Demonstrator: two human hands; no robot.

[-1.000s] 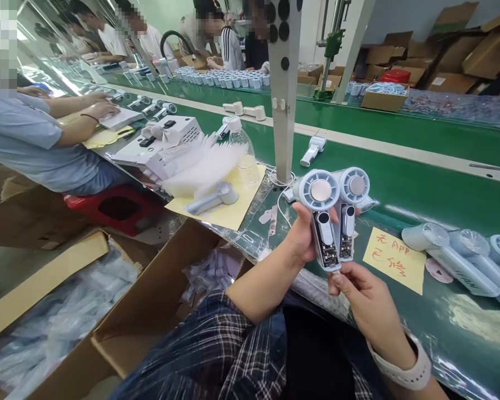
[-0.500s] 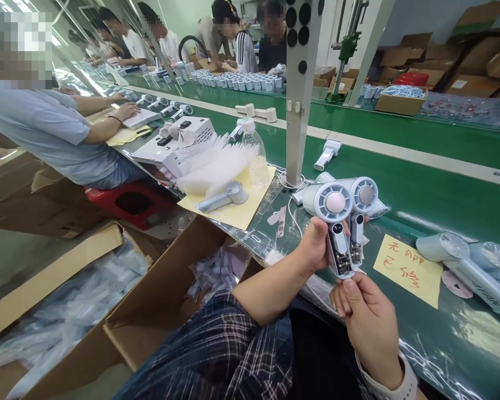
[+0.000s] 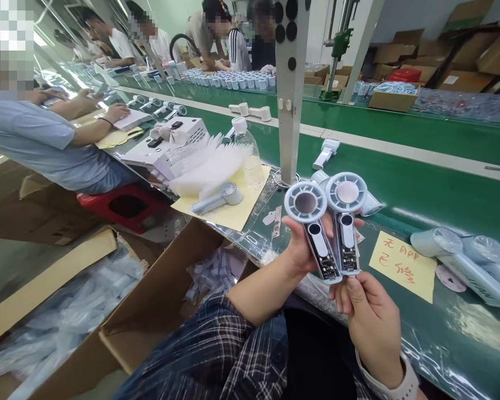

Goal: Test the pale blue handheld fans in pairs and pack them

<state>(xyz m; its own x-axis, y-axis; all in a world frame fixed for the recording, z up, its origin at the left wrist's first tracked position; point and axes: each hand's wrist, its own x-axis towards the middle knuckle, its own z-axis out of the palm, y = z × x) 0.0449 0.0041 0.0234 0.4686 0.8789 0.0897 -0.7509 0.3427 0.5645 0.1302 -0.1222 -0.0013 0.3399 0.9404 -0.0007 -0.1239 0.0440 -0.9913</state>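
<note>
Two light-blue handheld fans are held side by side above the bench, their round heads up and their handles showing dark circuit boards. My left hand [image 3: 300,247] is closed around both handles, with the left fan [image 3: 325,261] tilted and the right fan [image 3: 348,244] nearly upright. At the lower end of the right fan, my right hand [image 3: 373,316] pinches with thumb and curled fingers. Parts of the left hand's fingers are hidden behind the fans. Behind the fan heads lies another fan in clear plastic [image 3: 371,204].
A handwritten yellow note [image 3: 402,266] lies right of my hands, beside several wrapped fans [image 3: 479,278]. A metal post [image 3: 289,122] rises behind the fans. To the left are a bottle [image 3: 250,155], a lone fan [image 3: 219,199] on yellow paper, and open cartons [image 3: 158,300]. A co-worker sits beyond.
Both fans have turned to face me and spread apart; the left one has tilted leftward and its circle, lit before, is now dark. My view has shifted slightly.
</note>
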